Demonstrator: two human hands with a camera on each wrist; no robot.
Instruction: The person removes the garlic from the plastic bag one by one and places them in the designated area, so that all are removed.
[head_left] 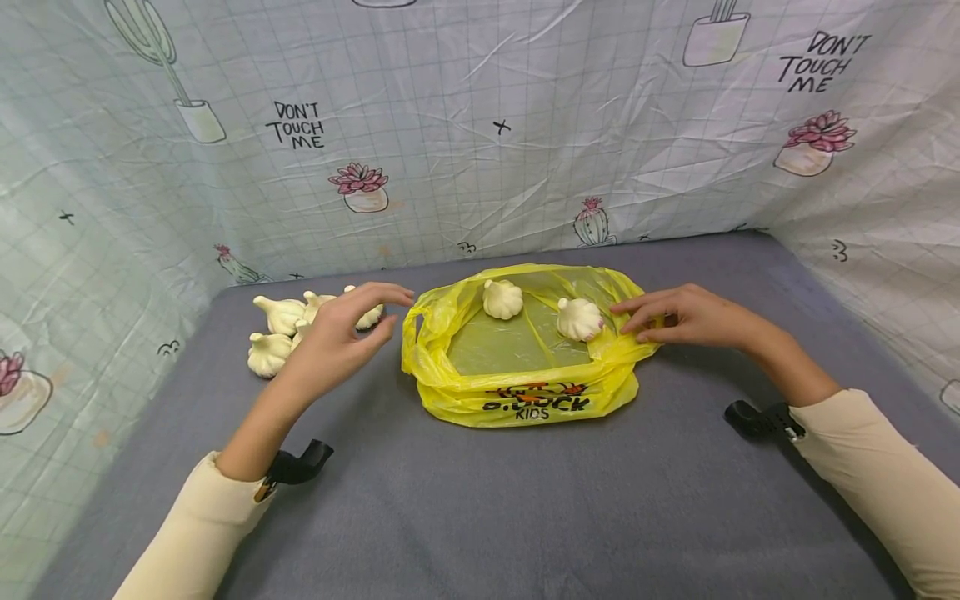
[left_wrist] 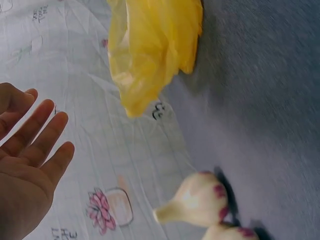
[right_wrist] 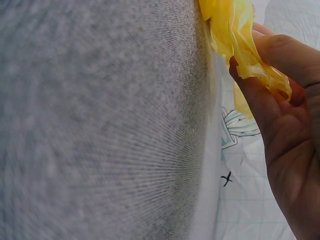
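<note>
A yellow plastic bag (head_left: 525, 404) lies with its mouth spread wide. Two garlic bulbs are inside it, one at the back (head_left: 502, 300) and one toward the right (head_left: 579, 319). My right hand (head_left: 693, 317) pinches the bag's right edge; in the right wrist view the thumb and fingers of that hand (right_wrist: 290, 130) have the crumpled yellow plastic between them. With nothing in its fingers, my left hand (head_left: 333, 346) hovers left of the bag, fingertips near its left handle. The left wrist view shows this hand (left_wrist: 30, 160) with fingers extended and apart.
Several more garlic bulbs (head_left: 268, 355) sit in a cluster at the left, partly hidden behind the left hand. Grey cloth (head_left: 480, 508) covers the table. A printed curtain (head_left: 465, 150) hangs along the back and both sides. Each wrist wears a black camera mount (head_left: 300, 463).
</note>
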